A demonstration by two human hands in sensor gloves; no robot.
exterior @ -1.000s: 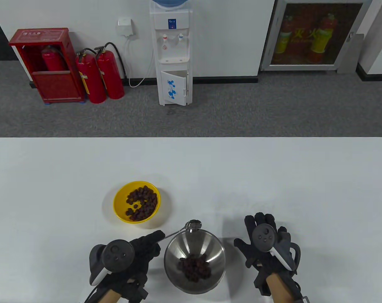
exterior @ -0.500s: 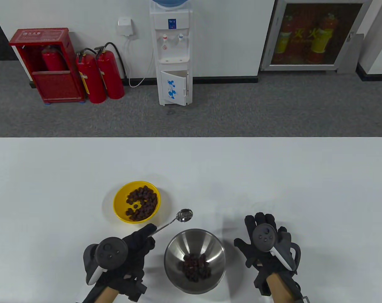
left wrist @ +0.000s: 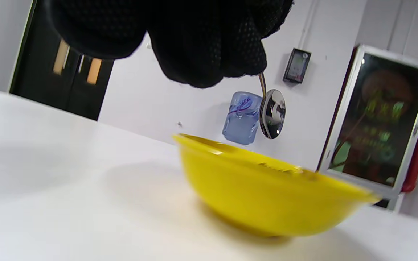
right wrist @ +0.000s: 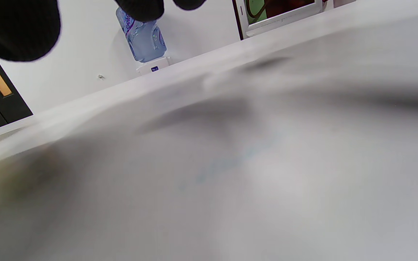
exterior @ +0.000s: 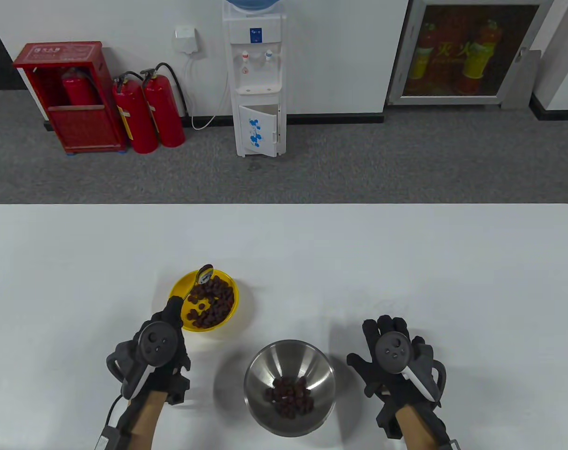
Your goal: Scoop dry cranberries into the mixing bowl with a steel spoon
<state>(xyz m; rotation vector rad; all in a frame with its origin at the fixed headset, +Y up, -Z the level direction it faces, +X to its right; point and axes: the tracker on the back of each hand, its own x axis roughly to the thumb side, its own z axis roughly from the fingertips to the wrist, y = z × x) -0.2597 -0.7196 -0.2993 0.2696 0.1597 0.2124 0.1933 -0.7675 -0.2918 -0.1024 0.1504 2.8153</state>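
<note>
Table view — left hand (exterior: 159, 340) grip grasping steel spoon (exterior: 203, 274) over cranberries (exterior: 211, 302); right hand (exterior: 396, 358) grip released.

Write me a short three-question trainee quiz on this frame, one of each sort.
1. True or false: the left hand holds the steel spoon.
2. The spoon's bowl is over: A) the mixing bowl, B) the yellow bowl, C) bare table.
3. Fill in: the right hand rests flat on the ____.

Key: 1 true; 2 B; 3 table.
</note>
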